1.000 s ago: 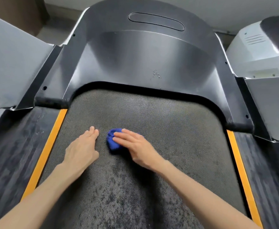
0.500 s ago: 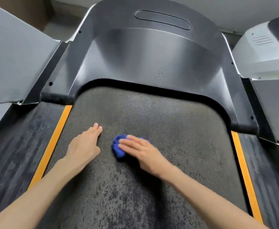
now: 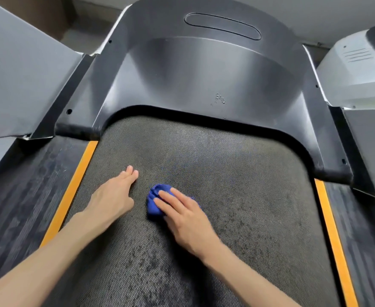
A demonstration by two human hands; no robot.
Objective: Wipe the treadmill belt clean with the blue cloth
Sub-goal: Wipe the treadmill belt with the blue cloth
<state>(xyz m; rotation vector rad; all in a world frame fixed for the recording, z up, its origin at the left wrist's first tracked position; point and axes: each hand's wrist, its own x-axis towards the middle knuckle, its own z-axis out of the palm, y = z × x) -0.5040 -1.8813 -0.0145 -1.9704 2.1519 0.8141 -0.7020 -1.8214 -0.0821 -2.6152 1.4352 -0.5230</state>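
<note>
Right hand flat on bunched blue cloth, fingers extended and slightly spread, pressing down rather than gripping; soft crumpled wad pokes out past fingertips. Cloth mid-belt, left of centre, near the front. Left hand palm-down just beside it, fingers together, holding nothing. Treadmill belt dark grey, fine woven mesh texture, blotchy darker patches toward the near end. Orange strips along both edges. Glossy curved black motor cover ahead.
</note>
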